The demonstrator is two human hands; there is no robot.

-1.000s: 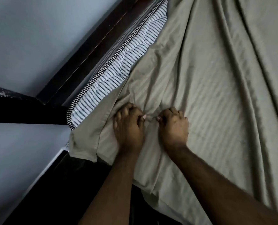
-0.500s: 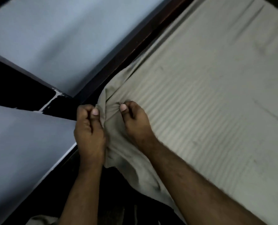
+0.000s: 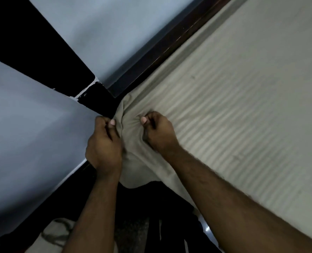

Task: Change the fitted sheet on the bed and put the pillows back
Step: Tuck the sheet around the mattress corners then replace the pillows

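Observation:
A beige fitted sheet [image 3: 233, 106] with faint woven stripes covers the mattress and lies fairly smooth across the right half of the view. Its corner is bunched over the mattress corner near the room's wall corner. My left hand [image 3: 104, 143] grips the gathered corner fabric from the left side, fingers curled and thumb on top. My right hand [image 3: 157, 132] grips the sheet on top of the mattress just right of the bunch. A loose flap of sheet hangs down below both hands. No pillows are in view.
A dark wooden bed frame [image 3: 169, 46] runs along the mattress's far edge against a pale blue wall [image 3: 115, 30]. Another pale wall [image 3: 23, 134] stands to the left. Crumpled cloth [image 3: 56, 232] lies on the dark floor below my left arm.
The striped mattress corner that was bare a second ago is now covered by the sheet. Both hands moved left onto the corner, and the sheet has pulled smoother.

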